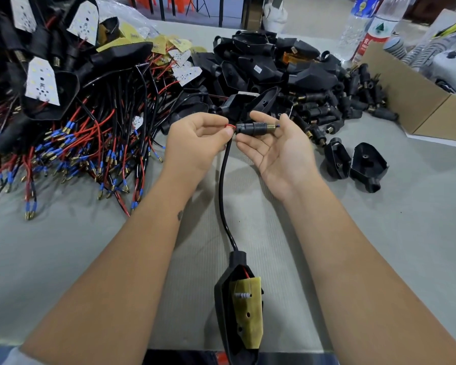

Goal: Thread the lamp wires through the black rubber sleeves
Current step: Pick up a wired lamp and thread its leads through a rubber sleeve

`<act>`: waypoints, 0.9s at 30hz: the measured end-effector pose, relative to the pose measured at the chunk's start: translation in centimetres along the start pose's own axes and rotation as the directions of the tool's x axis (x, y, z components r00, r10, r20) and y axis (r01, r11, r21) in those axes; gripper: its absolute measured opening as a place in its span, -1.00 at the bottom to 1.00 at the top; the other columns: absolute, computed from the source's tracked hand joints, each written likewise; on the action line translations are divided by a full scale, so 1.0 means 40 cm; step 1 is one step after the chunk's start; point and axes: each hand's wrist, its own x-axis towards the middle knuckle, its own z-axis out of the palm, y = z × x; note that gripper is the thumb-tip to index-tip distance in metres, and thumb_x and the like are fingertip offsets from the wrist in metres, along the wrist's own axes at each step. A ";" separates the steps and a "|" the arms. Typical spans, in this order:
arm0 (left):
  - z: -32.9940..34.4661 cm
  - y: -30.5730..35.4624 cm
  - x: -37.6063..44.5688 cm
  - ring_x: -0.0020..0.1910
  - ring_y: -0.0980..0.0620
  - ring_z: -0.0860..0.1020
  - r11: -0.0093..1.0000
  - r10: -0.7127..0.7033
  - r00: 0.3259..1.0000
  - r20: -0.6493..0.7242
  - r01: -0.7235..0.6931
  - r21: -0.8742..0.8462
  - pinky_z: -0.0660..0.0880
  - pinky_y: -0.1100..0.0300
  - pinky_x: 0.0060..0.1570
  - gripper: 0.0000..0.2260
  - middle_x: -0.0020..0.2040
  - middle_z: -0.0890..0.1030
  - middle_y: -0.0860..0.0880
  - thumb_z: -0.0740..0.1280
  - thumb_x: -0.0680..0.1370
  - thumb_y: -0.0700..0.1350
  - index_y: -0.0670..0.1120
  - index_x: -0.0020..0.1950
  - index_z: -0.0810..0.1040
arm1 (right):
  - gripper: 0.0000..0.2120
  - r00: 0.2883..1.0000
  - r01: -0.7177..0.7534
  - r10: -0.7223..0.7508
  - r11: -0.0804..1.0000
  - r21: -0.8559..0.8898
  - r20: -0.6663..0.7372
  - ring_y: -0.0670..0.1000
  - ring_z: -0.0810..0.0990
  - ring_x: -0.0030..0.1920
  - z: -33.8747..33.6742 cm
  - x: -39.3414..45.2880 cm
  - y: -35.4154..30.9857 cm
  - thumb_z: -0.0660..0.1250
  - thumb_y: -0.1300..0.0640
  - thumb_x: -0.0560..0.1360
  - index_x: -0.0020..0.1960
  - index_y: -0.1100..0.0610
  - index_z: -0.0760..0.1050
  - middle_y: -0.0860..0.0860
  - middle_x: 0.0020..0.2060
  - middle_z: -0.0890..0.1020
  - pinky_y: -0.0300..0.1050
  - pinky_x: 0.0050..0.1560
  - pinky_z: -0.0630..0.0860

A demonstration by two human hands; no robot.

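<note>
Lamp housing [238, 309] lies nearest on grey table [63, 246], black lamp wire [223, 185] rising to hands. Both forearms extended, palms up. Left hand [195, 143] pinches red wire tip [231, 125]; right hand [277, 146] pinches black rubber sleeve [256, 126], other fingers spread. Wired lamp pile [63, 101] beyond left.

Bare forearms, a small dark mark [180, 215] on the left one

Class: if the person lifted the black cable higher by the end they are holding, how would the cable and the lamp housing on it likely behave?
The black cable curves loosely, so it is probably floppy. The lamp housing at its end would likely dangle and swing. The yellow circuit board sits askew, so it might slip.
</note>
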 end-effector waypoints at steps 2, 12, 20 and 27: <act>0.001 0.003 0.000 -0.14 0.15 0.65 1.000 0.022 1.000 0.012 -0.022 0.001 0.55 0.34 -0.11 -0.85 -0.13 0.68 -0.05 0.46 0.47 -0.30 -0.13 0.00 0.62 | -0.52 1.000 0.005 -0.005 1.000 0.011 -0.006 0.09 0.71 -0.21 -0.001 0.000 0.000 -0.06 -0.02 0.72 0.12 0.26 0.54 0.20 -0.15 0.69 -0.12 -0.17 0.65; 0.009 0.007 -0.007 -0.14 0.14 0.63 0.966 0.176 0.984 0.009 -0.174 0.192 0.56 0.30 0.00 -0.78 -0.14 0.65 0.01 0.44 0.45 -0.36 -0.19 0.07 0.65 | -0.53 1.000 0.002 -0.002 1.000 -0.001 -0.023 0.08 0.70 -0.25 0.004 -0.002 0.000 -0.04 -0.01 0.72 0.09 0.26 0.55 0.16 -0.22 0.68 -0.11 -0.19 0.65; 0.010 0.006 -0.009 -0.07 0.06 0.65 0.940 0.213 0.977 -0.024 -0.198 0.277 0.57 0.17 0.06 -0.79 -0.10 0.67 -0.03 0.41 0.45 -0.35 -0.19 0.05 0.67 | -0.70 1.000 -0.018 0.019 0.999 0.030 -0.019 0.15 0.67 -0.23 0.007 -0.009 -0.007 0.08 0.06 0.68 0.14 0.26 0.46 0.17 -0.22 0.66 -0.05 -0.13 0.68; 0.010 0.004 -0.011 -0.18 0.11 0.65 0.946 0.191 0.981 -0.040 -0.173 0.275 0.57 0.27 -0.07 -0.85 -0.19 0.66 0.06 0.41 0.46 -0.31 -0.10 -0.05 0.67 | -0.84 0.999 0.052 -0.051 0.996 -0.066 0.016 0.04 0.69 -0.27 0.012 -0.009 0.004 0.15 0.39 0.60 0.04 0.26 0.49 0.12 -0.27 0.66 -0.14 -0.14 0.66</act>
